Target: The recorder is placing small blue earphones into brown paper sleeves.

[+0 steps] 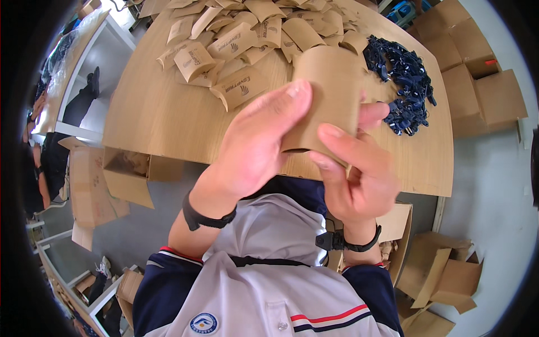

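Above the table's near edge I hold a brown cardboard pillow box [327, 84], its plain side facing me. My left hand [252, 140] grips its left side, thumb lying along the face. On the lower right, my right hand [359, 168] has its thumb and forefinger at the box's near end, where a dark gap shows; other fingers reach behind. Beyond, a heap of similar pillow boxes [241, 42] with dark print covers the far part of the table. To the right lies a pile of dark blue bundled cords with small metal ends [401, 78].
The wooden table [151, 112] spans the middle. Open cardboard boxes stand on the floor: one under the left edge [129, 182], one at lower right [432, 269], and stacked ones at far right [471, 84]. Other people sit at benches on the left.
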Motion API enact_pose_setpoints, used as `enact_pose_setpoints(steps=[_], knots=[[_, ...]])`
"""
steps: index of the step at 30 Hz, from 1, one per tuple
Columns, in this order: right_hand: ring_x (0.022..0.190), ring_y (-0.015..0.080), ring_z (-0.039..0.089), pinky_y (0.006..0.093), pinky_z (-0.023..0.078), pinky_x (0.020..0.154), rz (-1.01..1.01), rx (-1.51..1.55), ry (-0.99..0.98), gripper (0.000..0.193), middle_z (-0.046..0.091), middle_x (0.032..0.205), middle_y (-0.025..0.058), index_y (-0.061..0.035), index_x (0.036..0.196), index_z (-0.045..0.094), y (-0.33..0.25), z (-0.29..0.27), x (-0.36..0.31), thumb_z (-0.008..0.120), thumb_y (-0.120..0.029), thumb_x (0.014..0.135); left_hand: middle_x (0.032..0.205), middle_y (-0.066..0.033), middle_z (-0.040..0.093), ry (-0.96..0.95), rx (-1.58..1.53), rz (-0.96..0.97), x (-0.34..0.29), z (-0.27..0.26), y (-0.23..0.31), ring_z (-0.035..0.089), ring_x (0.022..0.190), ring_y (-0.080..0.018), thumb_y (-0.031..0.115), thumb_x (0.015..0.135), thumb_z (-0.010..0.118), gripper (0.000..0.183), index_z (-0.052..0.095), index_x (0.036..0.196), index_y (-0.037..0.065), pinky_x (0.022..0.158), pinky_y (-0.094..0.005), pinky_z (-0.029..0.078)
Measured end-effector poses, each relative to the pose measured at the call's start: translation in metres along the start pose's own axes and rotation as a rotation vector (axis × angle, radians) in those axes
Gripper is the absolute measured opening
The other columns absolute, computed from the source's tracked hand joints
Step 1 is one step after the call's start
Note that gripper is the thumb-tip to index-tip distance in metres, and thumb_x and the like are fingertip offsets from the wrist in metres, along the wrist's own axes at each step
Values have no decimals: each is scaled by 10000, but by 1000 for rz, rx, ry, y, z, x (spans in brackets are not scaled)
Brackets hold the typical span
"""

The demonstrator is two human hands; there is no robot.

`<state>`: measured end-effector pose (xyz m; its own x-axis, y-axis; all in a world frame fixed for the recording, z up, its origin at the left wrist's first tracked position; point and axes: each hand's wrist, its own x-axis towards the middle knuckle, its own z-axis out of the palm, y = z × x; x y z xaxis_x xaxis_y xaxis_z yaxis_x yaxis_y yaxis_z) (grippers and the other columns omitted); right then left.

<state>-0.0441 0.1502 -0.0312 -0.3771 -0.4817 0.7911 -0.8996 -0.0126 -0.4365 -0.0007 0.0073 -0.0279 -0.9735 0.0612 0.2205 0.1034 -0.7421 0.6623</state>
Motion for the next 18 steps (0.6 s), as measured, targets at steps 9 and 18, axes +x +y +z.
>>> enact_pose_setpoints(steps=[9, 18], knots=[[665, 114, 633, 232, 510, 574, 192, 622, 407, 188, 678, 766, 158, 87, 1019, 620, -30, 9, 0, 682, 87, 842, 927, -130, 732, 235, 1229, 1004, -25, 23, -4, 661, 569, -150, -39, 786, 721, 237, 701, 1021, -11, 497, -239, 504], [582, 138, 587, 258, 474, 523, 412, 646, 300, 353, 667, 876, 143, 60, 1129, 549, -37, 2, 2, 546, -267, 995, 799, -98, 711, 178, 1354, 1014, -29, 18, 2, 597, 508, -154, -69, 755, 709, 331, 678, 1081, -22, 476, -253, 481]])
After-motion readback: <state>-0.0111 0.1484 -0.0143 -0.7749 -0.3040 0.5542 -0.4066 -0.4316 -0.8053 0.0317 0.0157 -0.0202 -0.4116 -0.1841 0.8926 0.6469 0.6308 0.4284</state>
